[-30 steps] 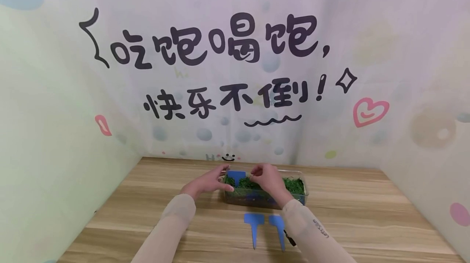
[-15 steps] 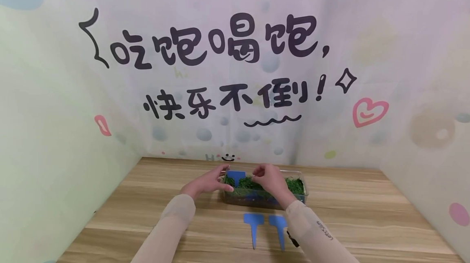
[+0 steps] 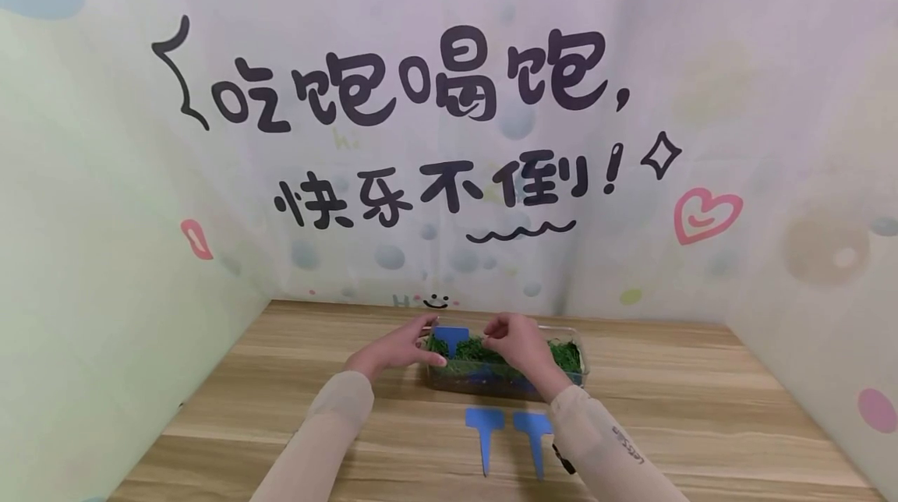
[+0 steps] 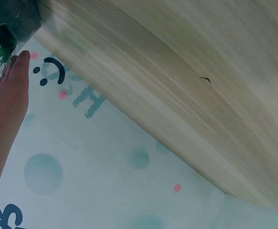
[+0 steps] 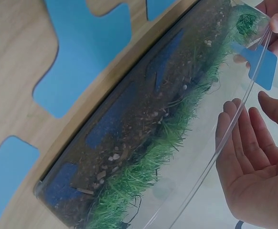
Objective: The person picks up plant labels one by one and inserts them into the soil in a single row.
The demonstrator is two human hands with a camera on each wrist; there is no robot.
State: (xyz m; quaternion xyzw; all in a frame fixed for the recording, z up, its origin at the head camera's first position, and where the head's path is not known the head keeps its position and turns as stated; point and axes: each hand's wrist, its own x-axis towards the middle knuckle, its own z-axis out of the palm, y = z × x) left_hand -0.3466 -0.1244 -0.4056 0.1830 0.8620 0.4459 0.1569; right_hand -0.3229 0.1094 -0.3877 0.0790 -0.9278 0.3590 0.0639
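The clear rectangular plastic box point(image 3: 449, 387) stands upright near the back of the table, filled with dark pebbly soil point(image 5: 144, 109) and topped with green tufted grass point(image 3: 567, 356). I judge the loaded box fairly heavy, its walls smooth, stiff and perhaps brittle, so it is best held low at both ends. My left hand point(image 3: 400, 346) grips its left end, thumb at the front, fingers at the back. My right hand point(image 3: 521, 342) is over the middle, fingers loosely bent and apart, with nothing visible in them. A flat blue T-shaped plastic label point(image 3: 451, 337) stands in the left end; it looks light and flexible, easiest to pinch by its broad head. Two matching blue labels point(image 3: 484, 418) point(image 3: 532, 422) lie in front of the box, stems towards me. I can't tell whether the blue patches behind the front wall are reflections. The wood-grain table point(image 3: 666, 393) looks flat and smooth; behind it hangs a pale printed sheet point(image 3: 701, 284) with black lettering point(image 3: 452, 165).
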